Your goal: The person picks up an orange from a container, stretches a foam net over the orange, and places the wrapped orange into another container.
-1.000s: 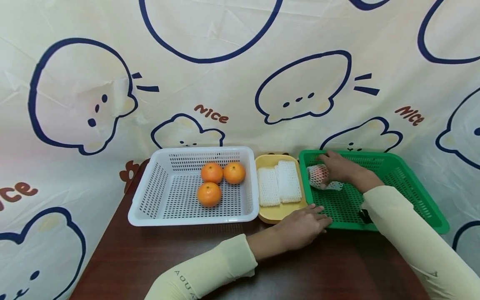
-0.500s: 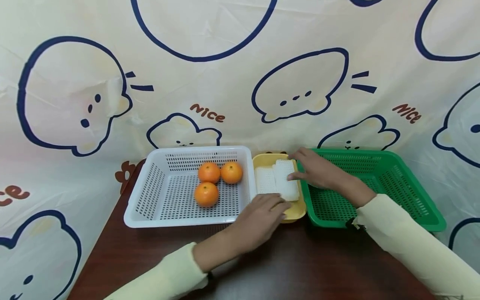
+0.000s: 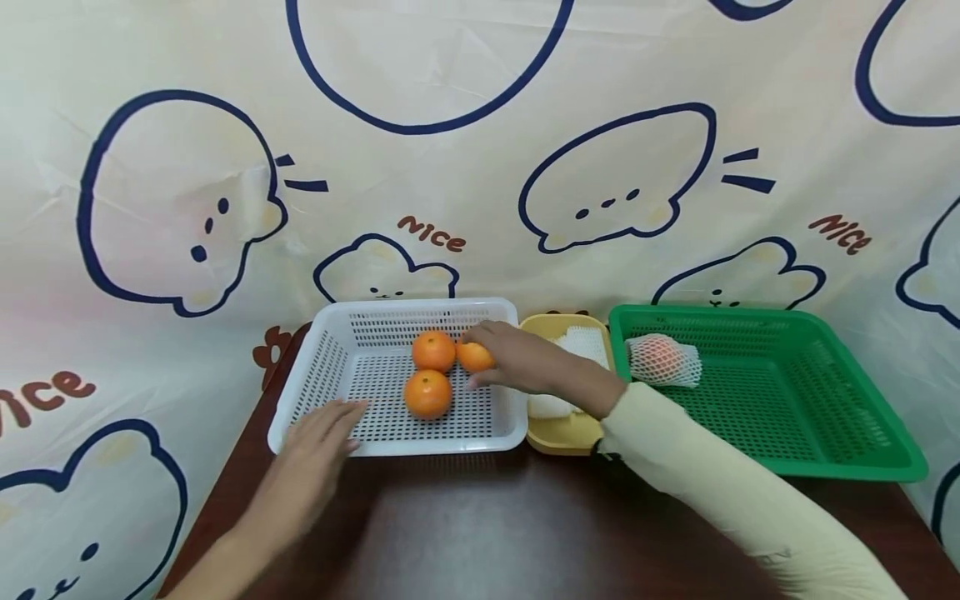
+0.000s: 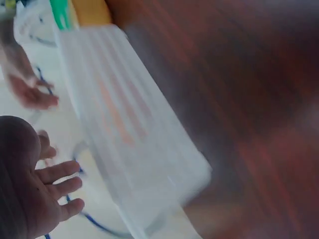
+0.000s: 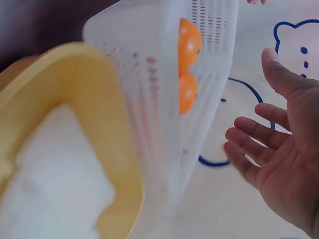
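Observation:
Three oranges lie in the white basket: a back orange, a front orange and a right orange. My right hand reaches over the basket's right rim and partly covers the right orange. Its fingers are spread with nothing between them, as the right wrist view shows. Over the front left rim of the same basket hovers my left hand, its fingers loosely extended and holding nothing. In the green basket, a reddish fruit sits in a white foam net.
Between the two baskets stands a yellow tray holding white foam nets, partly hidden by my right forearm. All three containers rest on a dark wooden table. A printed curtain hangs close behind them.
My right hand has let go of the net-wrapped fruit in the green basket and moved left across the tray to the oranges. My left hand has moved left from the green basket to the white one.

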The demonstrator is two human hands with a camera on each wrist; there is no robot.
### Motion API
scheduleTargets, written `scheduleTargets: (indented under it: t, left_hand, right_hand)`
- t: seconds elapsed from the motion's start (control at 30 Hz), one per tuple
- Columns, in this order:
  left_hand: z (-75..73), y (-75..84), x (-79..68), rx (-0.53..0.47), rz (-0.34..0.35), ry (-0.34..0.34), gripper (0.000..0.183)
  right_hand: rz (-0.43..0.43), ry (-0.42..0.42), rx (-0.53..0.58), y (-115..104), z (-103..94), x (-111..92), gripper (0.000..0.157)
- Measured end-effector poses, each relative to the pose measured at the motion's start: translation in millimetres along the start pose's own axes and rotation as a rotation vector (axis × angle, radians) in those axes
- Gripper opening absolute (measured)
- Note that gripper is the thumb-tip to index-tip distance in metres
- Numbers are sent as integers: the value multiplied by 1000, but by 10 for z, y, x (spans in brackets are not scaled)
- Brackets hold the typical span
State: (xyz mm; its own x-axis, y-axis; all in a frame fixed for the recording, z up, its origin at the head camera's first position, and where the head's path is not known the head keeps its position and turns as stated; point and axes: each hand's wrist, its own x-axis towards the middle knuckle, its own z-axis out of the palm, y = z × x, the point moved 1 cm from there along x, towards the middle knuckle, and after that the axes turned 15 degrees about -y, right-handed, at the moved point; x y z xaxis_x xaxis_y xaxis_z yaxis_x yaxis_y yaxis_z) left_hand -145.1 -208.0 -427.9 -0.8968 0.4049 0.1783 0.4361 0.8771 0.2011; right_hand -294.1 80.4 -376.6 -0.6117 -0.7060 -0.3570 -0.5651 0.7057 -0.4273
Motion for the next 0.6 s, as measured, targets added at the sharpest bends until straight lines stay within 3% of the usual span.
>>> scheduleTargets:
  t: [0.13,0.27,0.43,0.6]
  left_hand:
    - [-14,-243,-202,9,-120,-84,51]
    - [10,-386,-280,1,-147,-166,49]
    - [21,-437,-282,2,-176,-237,47]
    - [20,-424,-263,16,-184,-240,47]
  right_hand:
    - [-22,-54,-67,-140,75,301,70]
    - [-25,-124,-108,-253,163,540,66]
    - [-44,-166,-131,-338,256,743,65]
    - [-23,-172,-259,-382,356,864,63]
